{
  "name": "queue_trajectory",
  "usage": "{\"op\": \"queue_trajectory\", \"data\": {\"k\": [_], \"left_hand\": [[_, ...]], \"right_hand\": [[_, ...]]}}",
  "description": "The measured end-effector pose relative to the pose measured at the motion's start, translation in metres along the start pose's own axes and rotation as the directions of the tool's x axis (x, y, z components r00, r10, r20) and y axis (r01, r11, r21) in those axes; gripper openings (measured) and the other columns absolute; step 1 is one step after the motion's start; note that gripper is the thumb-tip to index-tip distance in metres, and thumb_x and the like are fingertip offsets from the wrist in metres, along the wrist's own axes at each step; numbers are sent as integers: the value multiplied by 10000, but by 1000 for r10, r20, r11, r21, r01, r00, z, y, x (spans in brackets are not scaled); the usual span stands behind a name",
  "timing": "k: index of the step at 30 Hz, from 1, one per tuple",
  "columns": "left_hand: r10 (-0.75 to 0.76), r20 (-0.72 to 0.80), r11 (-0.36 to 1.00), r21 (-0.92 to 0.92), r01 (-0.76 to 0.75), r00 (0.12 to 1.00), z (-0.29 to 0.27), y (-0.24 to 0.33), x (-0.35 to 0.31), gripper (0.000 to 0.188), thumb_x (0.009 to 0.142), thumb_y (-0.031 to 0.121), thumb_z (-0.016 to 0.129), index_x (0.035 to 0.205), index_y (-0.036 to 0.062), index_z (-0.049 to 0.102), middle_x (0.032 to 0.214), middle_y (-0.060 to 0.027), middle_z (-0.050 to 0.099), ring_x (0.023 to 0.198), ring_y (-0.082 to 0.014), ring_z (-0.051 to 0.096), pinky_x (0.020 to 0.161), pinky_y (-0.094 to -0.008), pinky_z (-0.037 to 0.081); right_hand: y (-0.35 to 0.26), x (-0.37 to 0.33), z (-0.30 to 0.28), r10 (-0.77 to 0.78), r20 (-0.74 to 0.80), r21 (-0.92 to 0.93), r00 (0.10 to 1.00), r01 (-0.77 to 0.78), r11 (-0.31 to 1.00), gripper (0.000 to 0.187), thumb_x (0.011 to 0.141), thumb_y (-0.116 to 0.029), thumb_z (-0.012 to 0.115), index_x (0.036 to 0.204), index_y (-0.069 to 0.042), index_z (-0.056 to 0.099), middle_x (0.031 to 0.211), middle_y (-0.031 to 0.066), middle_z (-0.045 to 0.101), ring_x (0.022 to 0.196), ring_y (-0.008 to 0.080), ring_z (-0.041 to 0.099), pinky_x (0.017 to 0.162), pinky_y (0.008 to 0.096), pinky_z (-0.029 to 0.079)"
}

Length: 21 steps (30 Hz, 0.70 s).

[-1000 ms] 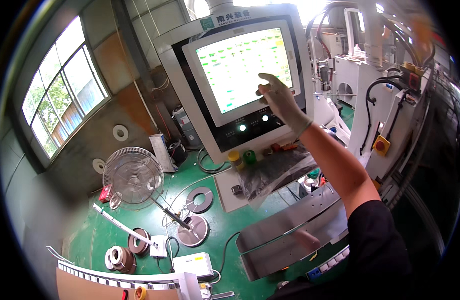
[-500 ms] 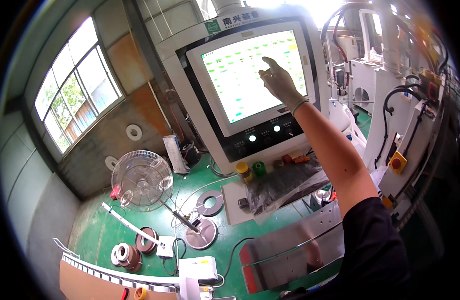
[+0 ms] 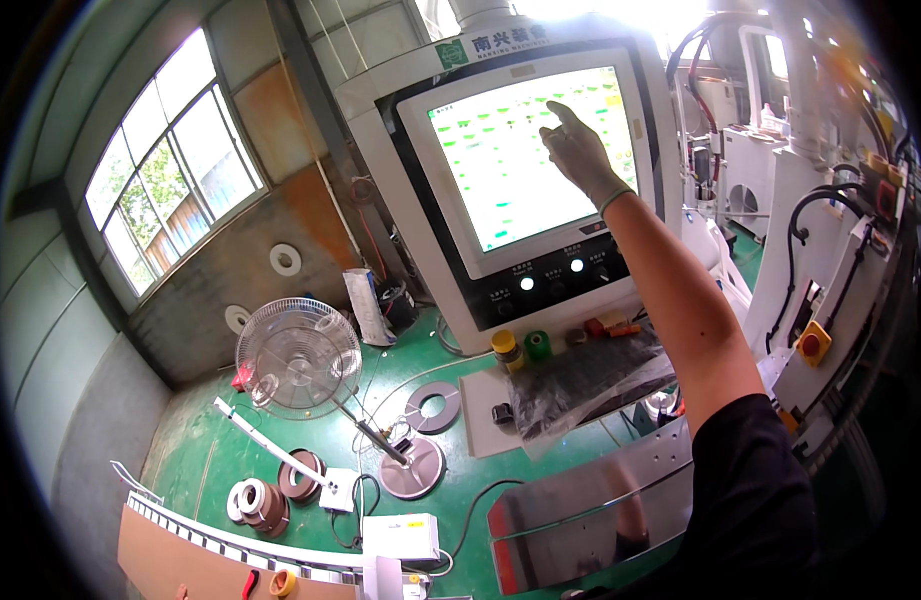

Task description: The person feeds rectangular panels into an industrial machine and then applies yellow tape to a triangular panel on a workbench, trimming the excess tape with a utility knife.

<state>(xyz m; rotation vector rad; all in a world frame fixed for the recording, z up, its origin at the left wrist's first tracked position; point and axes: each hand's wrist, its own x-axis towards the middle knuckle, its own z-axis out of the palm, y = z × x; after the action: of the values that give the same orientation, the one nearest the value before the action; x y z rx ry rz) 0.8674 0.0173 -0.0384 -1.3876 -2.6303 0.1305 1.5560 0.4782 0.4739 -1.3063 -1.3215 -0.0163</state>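
Note:
My right hand (image 3: pixel 585 158), in a pale glove with a greenish cuff, is raised in front of a bright touchscreen (image 3: pixel 520 190) with rows of small green marks. Its index finger points up and toward the upper part of the screen, with another finger apart below it. Nothing is held in it. Whether the fingertip touches the glass, I cannot tell. Below the screen is a black button panel (image 3: pixel 500 295) with two lit white buttons, set in a pale machine cabinet. My left hand is not in view.
Under the cabinet, a shelf holds a yellow-capped jar (image 3: pixel 506 349), a green roll (image 3: pixel 537 346) and a dark plastic-wrapped bundle (image 3: pixel 590 385). A standing fan (image 3: pixel 300 360) and edging rolls (image 3: pixel 263 508) are on the floor at left. A yellow-and-red switch (image 3: pixel 812 344) is on the right.
The whole view has shifted, so the screen and cabinet sit slightly further right and lower. My right hand stays before the upper screen, its index finger still extended.

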Motion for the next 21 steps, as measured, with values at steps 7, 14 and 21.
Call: {"op": "queue_trajectory", "data": {"k": [7, 14, 21], "left_hand": [[-9, 14, 999, -31, 10, 1000, -5, 11, -5, 755, 935, 555, 587, 1401, -31, 494, 1369, -211, 540, 1277, -364, 502, 1090, -499, 368], [-4, 32, 996, -94, 7, 999, -13, 35, -13, 730, 940, 542, 603, 1377, -37, 525, 1327, -204, 580, 1238, -347, 549, 1066, -480, 410], [22, 234, 885, -456, 90, 972, -56, 19, -76, 705, 946, 530, 619, 1352, -43, 557, 1286, -197, 621, 1200, -330, 596, 1042, -462, 452]], "right_hand": [[-3, 13, 17, -105, 12, -188, 994, 105, 977, 593, 940, -306, 554, 1495, -123, 447, 1101, 182, 713, 1060, 365, 670, 975, 458, 497], [10, -29, 58, -251, -47, -123, 967, 244, 962, 436, 960, -213, 574, 1383, -124, 519, 1001, 168, 695, 990, 352, 680, 836, 451, 571], [-67, -315, 135, -361, 625, 525, 692, -31, 851, 277, 944, -149, 638, 1209, -71, 650, 783, 167, 676, 691, 316, 682, 640, 416, 532]]}}
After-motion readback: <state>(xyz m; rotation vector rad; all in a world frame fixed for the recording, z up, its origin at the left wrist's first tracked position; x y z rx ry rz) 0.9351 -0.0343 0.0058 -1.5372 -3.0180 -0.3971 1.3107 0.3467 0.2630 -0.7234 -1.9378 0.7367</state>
